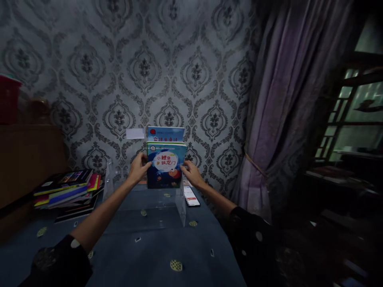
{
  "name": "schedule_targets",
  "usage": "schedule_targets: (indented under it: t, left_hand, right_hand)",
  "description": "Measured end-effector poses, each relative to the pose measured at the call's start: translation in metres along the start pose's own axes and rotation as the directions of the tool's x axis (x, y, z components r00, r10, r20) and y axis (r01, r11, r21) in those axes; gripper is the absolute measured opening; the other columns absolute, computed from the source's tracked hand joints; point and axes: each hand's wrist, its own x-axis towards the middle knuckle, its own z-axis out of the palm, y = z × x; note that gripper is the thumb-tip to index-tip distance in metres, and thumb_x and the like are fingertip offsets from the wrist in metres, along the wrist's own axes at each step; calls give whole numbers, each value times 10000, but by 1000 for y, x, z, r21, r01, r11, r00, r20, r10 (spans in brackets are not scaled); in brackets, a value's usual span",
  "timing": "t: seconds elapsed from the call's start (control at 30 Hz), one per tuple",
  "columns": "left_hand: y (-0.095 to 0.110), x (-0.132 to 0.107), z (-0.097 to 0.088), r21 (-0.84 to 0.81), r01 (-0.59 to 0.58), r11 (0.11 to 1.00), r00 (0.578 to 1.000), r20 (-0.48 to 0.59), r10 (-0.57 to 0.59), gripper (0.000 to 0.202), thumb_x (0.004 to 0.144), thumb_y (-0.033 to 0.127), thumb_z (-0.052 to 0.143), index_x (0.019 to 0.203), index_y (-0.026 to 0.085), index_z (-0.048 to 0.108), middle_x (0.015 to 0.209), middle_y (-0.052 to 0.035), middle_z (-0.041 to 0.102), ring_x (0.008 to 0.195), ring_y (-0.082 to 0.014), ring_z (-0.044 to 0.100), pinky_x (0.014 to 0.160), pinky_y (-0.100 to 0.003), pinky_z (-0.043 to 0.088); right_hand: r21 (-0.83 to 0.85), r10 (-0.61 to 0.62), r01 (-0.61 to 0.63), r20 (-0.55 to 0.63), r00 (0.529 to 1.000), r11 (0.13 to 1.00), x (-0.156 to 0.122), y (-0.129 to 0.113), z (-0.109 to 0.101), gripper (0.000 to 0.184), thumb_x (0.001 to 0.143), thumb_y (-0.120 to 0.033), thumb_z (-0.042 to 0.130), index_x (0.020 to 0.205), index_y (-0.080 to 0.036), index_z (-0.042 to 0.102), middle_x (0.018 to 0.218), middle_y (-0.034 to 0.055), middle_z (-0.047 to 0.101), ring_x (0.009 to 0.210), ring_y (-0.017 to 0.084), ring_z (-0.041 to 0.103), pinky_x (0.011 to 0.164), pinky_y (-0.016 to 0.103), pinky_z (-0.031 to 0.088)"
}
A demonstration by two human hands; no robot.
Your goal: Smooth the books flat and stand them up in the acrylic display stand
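My left hand (138, 169) and right hand (191, 174) are both closed on a blue picture book (164, 179), one at each side edge, thumbs on the front cover and the other fingers going round behind. I have it upright, cover facing me, above the far edge of the table (119, 259), between the two side edges. Its title is in red characters on a pale oval. Behind it a second book (167, 133) shows its lighter blue top; the front one hides the rest, so I can't fairly say whether I grip that too or it stands by itself.

Below my hands is a clear plastic rack (180, 205), its right panel standing near the table's right edge. Just beyond that panel a phone (191, 196) lies with its screen lit, toward the far right corner. A slanting pile of books (68, 189) lies toward the far left corner. My dark sleeves (60, 259) have pale dots.
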Motion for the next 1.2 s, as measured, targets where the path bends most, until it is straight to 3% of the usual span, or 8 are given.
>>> schedule_targets:
  t: [0.2, 0.43, 0.57, 0.73, 1.07, 1.2]
  left_hand:
    - [-10, 3, 2, -117, 23, 993, 1000, 4, -22, 289, 788, 291, 630, 1025, 202, 490, 932, -30, 642, 853, -199, 639, 821, -348, 506]
    - [-9, 9, 9, -226, 27, 974, 986, 169, 12, 310, 869, 363, 551, 1104, 161, 549, 1115, -108, 700, 1051, -245, 665, 910, -360, 529]
    - [-9, 3, 7, -135, 61, 989, 985, 166, -38, 287, 885, 415, 539, 1058, 186, 539, 1039, -102, 700, 1032, -280, 662, 916, -421, 524]
    - [-5, -3, 5, 12, 100, 995, 982, 162, -101, 272, 907, 439, 507, 1049, 207, 490, 930, -112, 691, 994, -334, 675, 879, -460, 515]
    - [0, -2, 7, 153, 116, 981, 970, 194, -145, 284, 930, 424, 465, 1077, 182, 466, 876, -170, 707, 905, -363, 704, 828, -456, 513]
    - [0, -1, 6, 163, 94, 982, 971, 203, -127, 289, 933, 410, 456, 1105, 179, 468, 888, -164, 712, 925, -358, 702, 838, -452, 511]
  right_hand:
    - [22, 24, -23, -40, 999, 999, -1, -4, 2, 203, 847, -340, 493, 872, -189, 626, 926, 75, 654, 891, 231, 620, 769, 338, 502]
    - [37, 79, -76, -76, 994, 996, -3, -7, 2, 178, 789, -369, 544, 782, -199, 596, 872, 77, 654, 856, 247, 641, 755, 363, 516]
    - [52, 117, -112, -113, 987, 992, -4, -10, 5, 188, 786, -349, 554, 879, -192, 598, 850, 76, 690, 806, 242, 668, 748, 373, 527]
    - [35, 132, -128, -143, 981, 991, -4, -15, 6, 339, 808, -319, 549, 1108, -170, 603, 854, 74, 715, 800, 245, 677, 759, 376, 530]
    - [-127, 121, -131, -86, 989, 983, -4, -21, 4, 208, 849, -282, 530, 897, -168, 696, 826, 110, 722, 788, 254, 663, 744, 343, 471]
    - [-184, 112, -125, -79, 991, 975, -4, -25, 3, 204, 867, -266, 522, 902, -185, 705, 806, 101, 720, 787, 250, 657, 723, 325, 451]
